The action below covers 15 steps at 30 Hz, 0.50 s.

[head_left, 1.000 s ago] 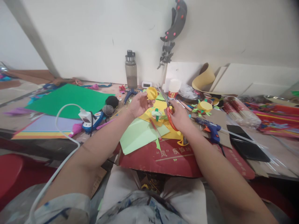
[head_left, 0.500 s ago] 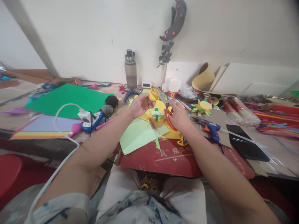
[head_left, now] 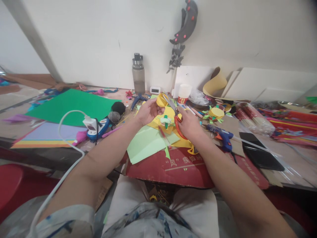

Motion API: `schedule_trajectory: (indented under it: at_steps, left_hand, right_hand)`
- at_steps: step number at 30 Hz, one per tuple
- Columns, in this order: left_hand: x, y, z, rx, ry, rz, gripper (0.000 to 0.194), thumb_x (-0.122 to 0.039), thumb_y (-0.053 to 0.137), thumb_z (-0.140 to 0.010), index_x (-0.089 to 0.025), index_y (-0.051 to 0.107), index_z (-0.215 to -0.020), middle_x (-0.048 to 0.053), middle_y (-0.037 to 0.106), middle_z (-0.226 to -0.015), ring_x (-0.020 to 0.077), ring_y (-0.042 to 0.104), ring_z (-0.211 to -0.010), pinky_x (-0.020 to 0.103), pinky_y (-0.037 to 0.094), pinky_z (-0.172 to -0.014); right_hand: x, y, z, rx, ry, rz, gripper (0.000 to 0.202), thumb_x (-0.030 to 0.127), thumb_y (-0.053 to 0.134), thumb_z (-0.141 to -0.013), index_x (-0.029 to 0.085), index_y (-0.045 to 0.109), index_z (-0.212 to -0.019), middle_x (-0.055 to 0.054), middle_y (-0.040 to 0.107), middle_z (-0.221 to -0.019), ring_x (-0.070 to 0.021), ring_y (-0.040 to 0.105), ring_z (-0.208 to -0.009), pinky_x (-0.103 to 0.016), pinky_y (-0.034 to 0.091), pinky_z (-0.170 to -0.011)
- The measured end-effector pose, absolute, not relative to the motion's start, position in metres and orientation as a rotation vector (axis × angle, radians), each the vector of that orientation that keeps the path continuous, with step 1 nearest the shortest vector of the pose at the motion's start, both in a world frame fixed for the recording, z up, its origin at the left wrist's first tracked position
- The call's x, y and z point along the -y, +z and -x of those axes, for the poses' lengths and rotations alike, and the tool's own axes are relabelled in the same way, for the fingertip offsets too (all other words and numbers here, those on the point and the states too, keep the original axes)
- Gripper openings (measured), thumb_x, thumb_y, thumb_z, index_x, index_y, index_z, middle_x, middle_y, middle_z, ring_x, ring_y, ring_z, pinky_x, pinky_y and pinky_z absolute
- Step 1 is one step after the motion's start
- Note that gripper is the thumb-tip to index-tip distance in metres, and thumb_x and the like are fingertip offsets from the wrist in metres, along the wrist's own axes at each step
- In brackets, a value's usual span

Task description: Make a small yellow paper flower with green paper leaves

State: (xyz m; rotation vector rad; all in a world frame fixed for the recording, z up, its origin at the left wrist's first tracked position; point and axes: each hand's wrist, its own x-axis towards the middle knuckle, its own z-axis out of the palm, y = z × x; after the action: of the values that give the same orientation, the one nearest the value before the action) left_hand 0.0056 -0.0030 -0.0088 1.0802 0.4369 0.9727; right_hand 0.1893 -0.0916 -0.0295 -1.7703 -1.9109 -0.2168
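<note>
Between the fingers of my left hand (head_left: 148, 112) is a round yellow paper piece (head_left: 161, 100), raised above the table. My right hand (head_left: 189, 123) is closed on red-handled scissors (head_left: 177, 125), whose blades point up and left at the yellow piece. Under my hands lie yellow paper sheets and a light green sheet (head_left: 146, 143). A small whitish-green paper piece with dark green tabs (head_left: 165, 121) rests on the yellow paper. All of this sits over a red cardboard sheet (head_left: 170, 170).
A water bottle (head_left: 138, 74), a small white clock (head_left: 155, 90) and a paper cup (head_left: 184, 94) stand at the back. To the right lie a blue glue gun (head_left: 226, 138) and a black phone (head_left: 260, 150). Large green paper (head_left: 76, 105) and a power socket (head_left: 99, 129) are left.
The yellow piece and my left hand have shifted very slightly left. The scissors remain at the piece, their blades in a slightly different position.
</note>
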Motion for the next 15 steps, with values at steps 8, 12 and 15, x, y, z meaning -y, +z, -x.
schedule_trajectory:
  at_steps: [8, 12, 15]
  left_hand:
    - [-0.001, -0.01, -0.005, -0.386, 0.962, -1.019, 0.031, -0.041, 0.049, -0.099, -0.015, 0.064, -0.092, 0.005, 0.068, -0.081, 0.0113, 0.056, -0.059, 0.026, 0.043, -0.057]
    - [0.001, -0.008, -0.005, -0.408, 0.942, -0.982, 0.036, -0.044, 0.044, -0.101, -0.014, 0.064, -0.098, 0.007, 0.072, -0.084, 0.0109, 0.058, -0.057, 0.025, 0.043, -0.056]
    - [0.0, -0.01, -0.008, -0.41, 0.97, -0.954, 0.04, -0.05, 0.048, -0.101, -0.013, 0.065, -0.1, 0.008, 0.073, -0.086, 0.0133, 0.065, -0.063, 0.025, 0.045, -0.058]
  right_hand:
    - [0.096, -0.021, -0.186, 1.949, -0.199, 1.857, 0.047, 0.02, 0.047, -0.091, 0.013, 0.06, -0.135, -0.019, 0.07, -0.103, -0.0341, 0.065, -0.093, -0.04, 0.045, -0.077]
    - [0.098, -0.018, -0.185, 1.962, -0.181, 1.885, 0.041, 0.023, 0.046, -0.094, 0.015, 0.062, -0.131, -0.017, 0.073, -0.104, -0.0315, 0.066, -0.096, -0.036, 0.044, -0.077]
    - [0.099, -0.015, -0.184, 1.971, -0.171, 1.928, 0.038, 0.024, 0.046, -0.095, 0.017, 0.063, -0.128, -0.016, 0.074, -0.104, -0.0301, 0.066, -0.095, -0.034, 0.042, -0.076]
